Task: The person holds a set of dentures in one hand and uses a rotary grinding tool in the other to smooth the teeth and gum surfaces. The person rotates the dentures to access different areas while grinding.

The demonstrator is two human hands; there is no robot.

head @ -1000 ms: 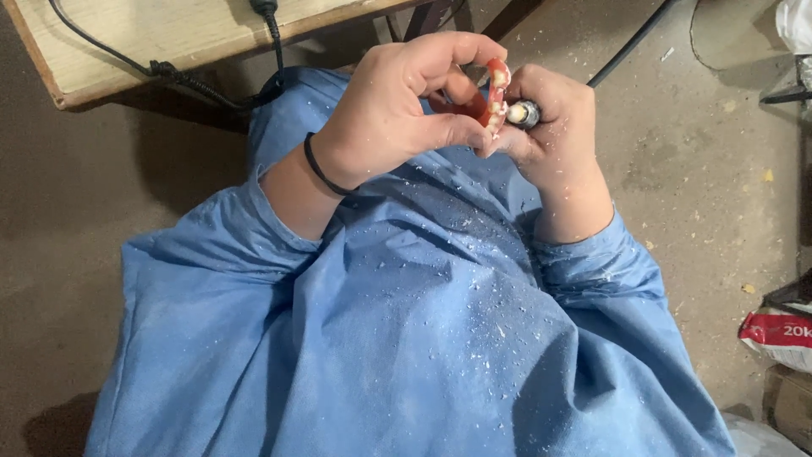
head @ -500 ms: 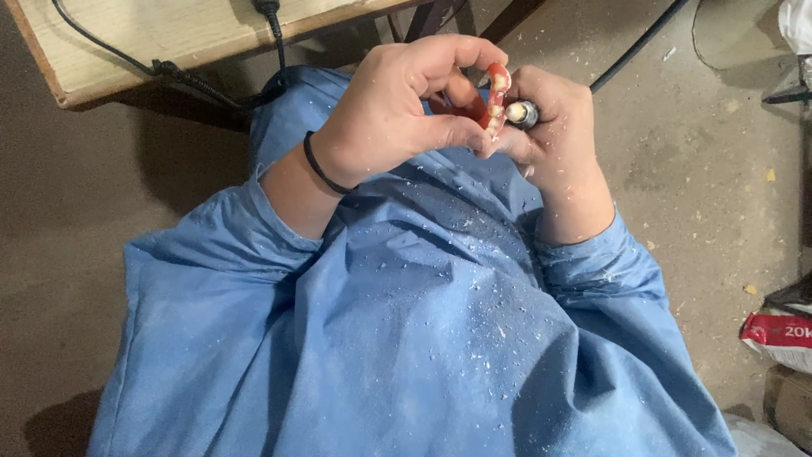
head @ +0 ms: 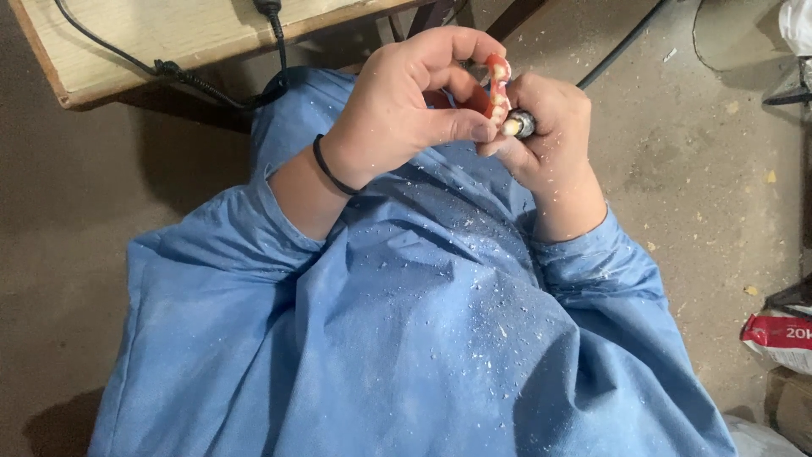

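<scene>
My left hand pinches a small pink denture piece between thumb and fingers, held up over my lap. A black band circles the left wrist. My right hand grips a small rotary handpiece, whose metal tip touches the lower edge of the denture. Most of the tool is hidden inside the fist. Both hands meet above a blue gown speckled with white shavings.
A wooden bench top with a black cable across it lies at the upper left. The concrete floor on the right is littered with chips. A red and white bag sits at the right edge.
</scene>
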